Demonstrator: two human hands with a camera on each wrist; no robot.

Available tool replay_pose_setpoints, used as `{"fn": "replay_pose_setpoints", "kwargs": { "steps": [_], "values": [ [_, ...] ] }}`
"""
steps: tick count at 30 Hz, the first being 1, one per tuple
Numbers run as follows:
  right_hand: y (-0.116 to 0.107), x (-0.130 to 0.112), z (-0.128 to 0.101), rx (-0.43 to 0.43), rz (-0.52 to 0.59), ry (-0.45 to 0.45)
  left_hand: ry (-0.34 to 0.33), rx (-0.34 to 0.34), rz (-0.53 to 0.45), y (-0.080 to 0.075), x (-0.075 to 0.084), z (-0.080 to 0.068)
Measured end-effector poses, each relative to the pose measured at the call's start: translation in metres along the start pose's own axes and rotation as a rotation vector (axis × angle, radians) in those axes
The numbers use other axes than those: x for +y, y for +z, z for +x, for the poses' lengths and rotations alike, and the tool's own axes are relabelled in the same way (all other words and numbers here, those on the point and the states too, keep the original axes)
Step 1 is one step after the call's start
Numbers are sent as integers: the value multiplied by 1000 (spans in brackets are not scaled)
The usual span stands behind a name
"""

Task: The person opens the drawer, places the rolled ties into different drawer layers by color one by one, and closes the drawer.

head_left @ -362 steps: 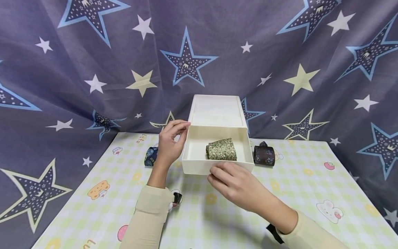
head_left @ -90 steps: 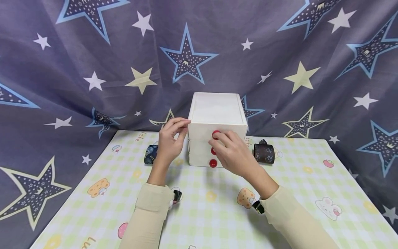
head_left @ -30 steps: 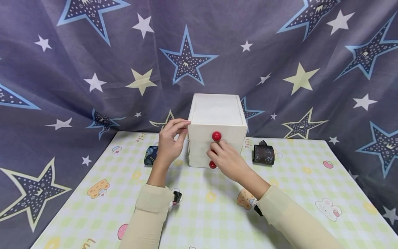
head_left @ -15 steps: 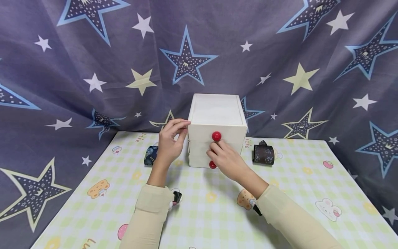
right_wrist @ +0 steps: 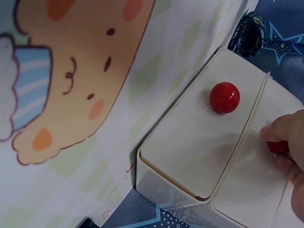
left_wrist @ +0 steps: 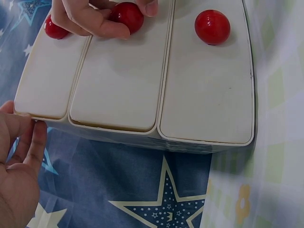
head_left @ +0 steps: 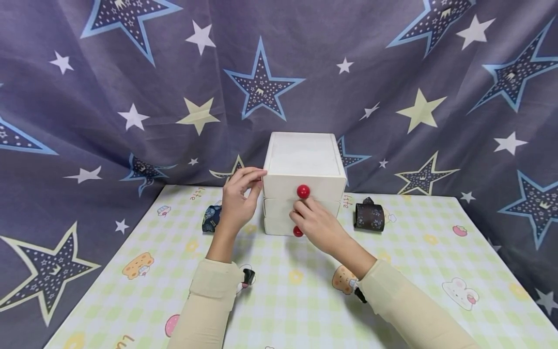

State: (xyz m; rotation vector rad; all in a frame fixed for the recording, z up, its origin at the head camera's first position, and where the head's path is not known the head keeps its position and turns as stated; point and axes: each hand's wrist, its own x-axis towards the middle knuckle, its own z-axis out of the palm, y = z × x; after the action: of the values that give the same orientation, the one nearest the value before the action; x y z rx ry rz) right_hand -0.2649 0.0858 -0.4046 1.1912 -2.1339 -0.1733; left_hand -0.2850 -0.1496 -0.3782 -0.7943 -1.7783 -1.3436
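Shifted right hand [head_left: 317,225] down from top red knob [head_left: 303,191] to middle red knob [left_wrist: 127,16] versus three seconds back; slid top drawer [head_left: 281,187] back in versus the oldest frame.

Backed by star-print curtain [head_left: 314,29]. Spread below with checked tablecloth [head_left: 270,310]. See white three-drawer cabinet [head_left: 305,154] standing upright on cloth near far side, front toward wearer. Seated at all three fronts, by the look of it, middle drawer [left_wrist: 116,85] included; can't see inside.

Braced at cabinet's upper left front corner with left hand [head_left: 239,196]: fingertips touching edge, fingers loosely extended, not wrapped round anything. Flanked by dark blue roll [head_left: 211,218], partly behind left hand, and by dark floral roll [head_left: 369,216] near cabinet's right side.

Pinching middle red knob between right thumb and fingers, just above bottom red knob [left_wrist: 212,27]. Can't tell whether pulling yet.

Judgement on doing it well: keep pinch even round knob, work square to front, avoid twisting and jamming drawer. Start gently; probably light enough to drag whole cabinet, so press corner steady with left. Mind knuckles against neighbouring knobs.
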Motion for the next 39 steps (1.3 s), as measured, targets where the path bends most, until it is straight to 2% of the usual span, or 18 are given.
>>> {"fn": "replay_pose_setpoints", "kwargs": {
  "steps": [18,39],
  "values": [
    [-6,-3,-1,-16,-20,-22,0,3,2,0,-1,0],
    [-16,-11,-4,10,33,-50,0,-2,-5,0,0,-1]
  ]
}}
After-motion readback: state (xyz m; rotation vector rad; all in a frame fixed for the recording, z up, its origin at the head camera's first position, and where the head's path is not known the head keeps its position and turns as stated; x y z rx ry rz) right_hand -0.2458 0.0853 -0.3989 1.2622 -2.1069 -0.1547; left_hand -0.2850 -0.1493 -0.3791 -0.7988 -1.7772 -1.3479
